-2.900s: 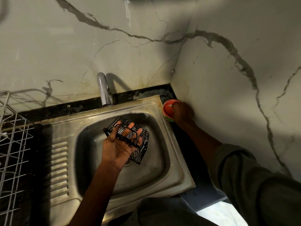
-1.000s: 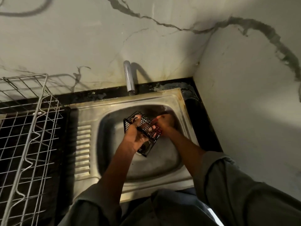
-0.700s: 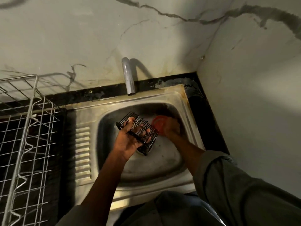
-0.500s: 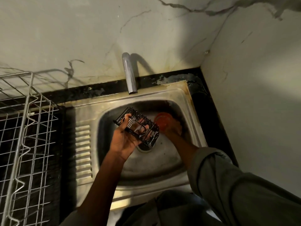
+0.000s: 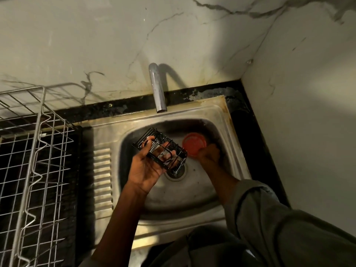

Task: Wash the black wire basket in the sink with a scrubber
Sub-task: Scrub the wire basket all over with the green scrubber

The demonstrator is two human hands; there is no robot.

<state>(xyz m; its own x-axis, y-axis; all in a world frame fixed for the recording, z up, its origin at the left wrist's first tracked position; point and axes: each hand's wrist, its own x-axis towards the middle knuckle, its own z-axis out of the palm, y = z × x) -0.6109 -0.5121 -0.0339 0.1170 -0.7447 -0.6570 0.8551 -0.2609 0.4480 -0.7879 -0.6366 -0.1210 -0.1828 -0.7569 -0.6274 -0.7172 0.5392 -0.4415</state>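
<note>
both hands curled — left hand (image 5: 147, 166) grips basket (image 5: 159, 150), right hand (image 5: 209, 154) red tub (image 5: 194, 144).

basin front, 6 o'clock: open steel in sink (image 5: 194, 191)
basin back, 12 o'clock: tap (image 5: 157, 89) overhangs rim
basin middle: black wire basket (image 5: 159, 150) over drain, orange round thing (image 5: 194, 144) just beside at 3 o'clock
9 o'clock: wire rack (image 5: 36, 170) blocks worktop
3 o'clock: wall (image 5: 308, 112) close

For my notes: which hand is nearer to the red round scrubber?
Right. The right hand holds the red scrubber over the sink; the left hand grips the black wire basket beside it.
</note>
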